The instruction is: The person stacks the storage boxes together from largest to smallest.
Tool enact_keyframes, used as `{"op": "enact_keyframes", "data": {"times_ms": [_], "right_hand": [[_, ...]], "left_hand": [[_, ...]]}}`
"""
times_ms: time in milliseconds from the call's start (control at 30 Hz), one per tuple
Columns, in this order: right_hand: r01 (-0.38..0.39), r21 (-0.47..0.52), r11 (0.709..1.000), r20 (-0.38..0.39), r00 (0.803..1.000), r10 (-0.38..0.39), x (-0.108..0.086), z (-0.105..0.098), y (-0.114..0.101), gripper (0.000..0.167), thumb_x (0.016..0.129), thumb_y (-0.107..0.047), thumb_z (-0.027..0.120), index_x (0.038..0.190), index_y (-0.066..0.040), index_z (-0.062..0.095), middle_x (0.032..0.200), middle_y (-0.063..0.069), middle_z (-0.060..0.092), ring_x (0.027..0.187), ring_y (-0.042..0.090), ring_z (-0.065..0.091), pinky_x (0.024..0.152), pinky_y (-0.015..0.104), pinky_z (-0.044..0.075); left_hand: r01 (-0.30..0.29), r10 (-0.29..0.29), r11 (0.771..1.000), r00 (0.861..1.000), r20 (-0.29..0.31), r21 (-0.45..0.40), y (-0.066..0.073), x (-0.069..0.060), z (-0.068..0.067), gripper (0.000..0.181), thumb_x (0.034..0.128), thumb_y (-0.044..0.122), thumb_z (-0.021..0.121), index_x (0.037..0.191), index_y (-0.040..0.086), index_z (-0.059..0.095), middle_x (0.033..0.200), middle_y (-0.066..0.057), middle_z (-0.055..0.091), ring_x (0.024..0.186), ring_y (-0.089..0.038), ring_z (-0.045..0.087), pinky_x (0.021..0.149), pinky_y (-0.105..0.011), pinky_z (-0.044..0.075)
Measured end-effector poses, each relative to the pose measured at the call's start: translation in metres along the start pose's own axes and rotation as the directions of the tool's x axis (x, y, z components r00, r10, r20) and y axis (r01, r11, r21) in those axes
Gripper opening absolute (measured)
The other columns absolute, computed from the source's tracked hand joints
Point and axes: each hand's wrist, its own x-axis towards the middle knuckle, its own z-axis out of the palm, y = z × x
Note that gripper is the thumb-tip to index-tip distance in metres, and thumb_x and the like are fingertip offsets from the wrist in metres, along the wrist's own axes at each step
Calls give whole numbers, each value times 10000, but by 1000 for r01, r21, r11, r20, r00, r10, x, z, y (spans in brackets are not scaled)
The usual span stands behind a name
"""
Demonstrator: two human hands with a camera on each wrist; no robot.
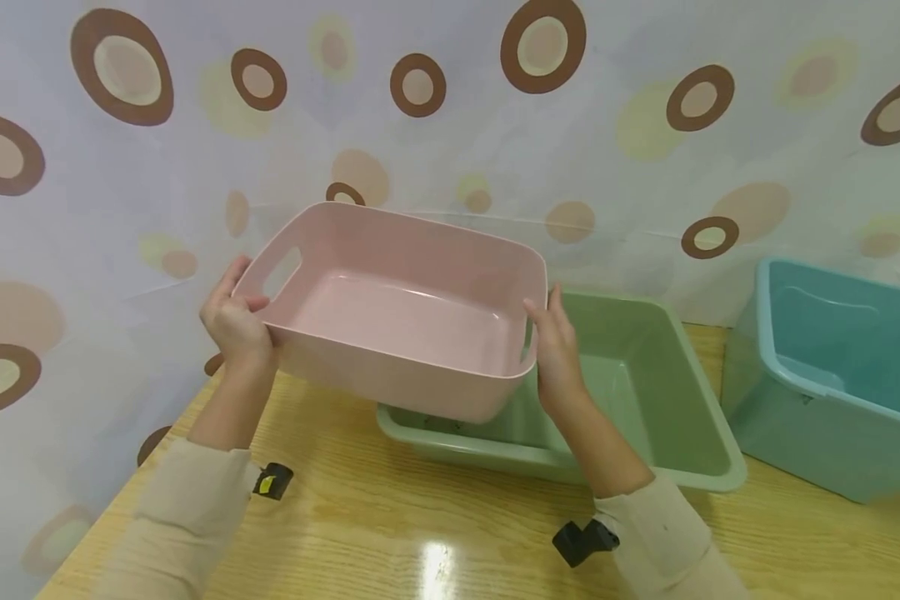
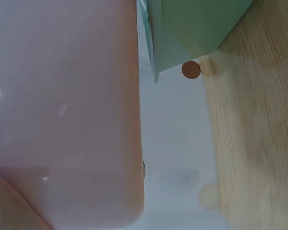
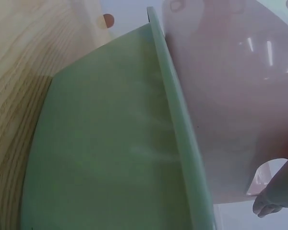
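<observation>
A pink plastic basket (image 1: 390,358) with oval handle holes is held tilted in the air, its inside bare. My left hand (image 1: 234,321) grips its left end, thumb over the rim by the handle hole. At the right end, my right hand (image 1: 558,354) grips the rim beside the other hole; its fingertips show there in the right wrist view. Beneath and behind the basket's right part stands a larger green bin (image 1: 708,417), partly hidden by it. The basket's outer wall (image 2: 67,120) fills much of the left wrist view.
A blue-green bin (image 1: 802,425) stands to the right of the green one. Everything rests on a wooden table (image 1: 360,517), against a wall (image 1: 450,150) covered with circle-patterned sheeting. The table's left edge runs along the patterned sheeting.
</observation>
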Motion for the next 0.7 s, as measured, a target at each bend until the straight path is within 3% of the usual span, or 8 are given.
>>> {"op": "enact_keyframes", "data": {"times_ms": [267, 500, 700], "right_hand": [[1, 86, 996, 56, 998, -6, -7, -4, 1, 756, 906, -94, 398, 1491, -145, -79, 1575, -36, -17, 1433, 99, -10, 1177, 321, 55], [107, 117, 987, 88, 989, -118, -8, -13, 4, 853, 764, 33, 365, 1507, -178, 3, 1573, 10, 97, 1385, 239, 200, 1104, 403, 214], [175, 123, 977, 117, 975, -190, -6, -20, 1, 918, 652, 105, 320, 1504, -144, 86, 1553, 39, 151, 1223, 233, 298, 977, 349, 291]], "left_hand": [[-7, 7, 999, 1000, -3, -40, -6, -6, 7, 663, 747, -128, 250, 1340, 49, 488, 1389, -35, 494, 1253, -133, 452, 993, -248, 420], [-29, 29, 1000, 999, 23, -5, -12, -12, 14, 653, 731, -130, 276, 1325, 26, 501, 1412, -10, 469, 1262, -126, 440, 1024, -237, 385], [-18, 15, 998, 999, 43, 64, -15, -16, 17, 649, 733, -124, 300, 1309, 66, 531, 1408, -19, 476, 1285, -121, 423, 1060, -229, 336]]}}
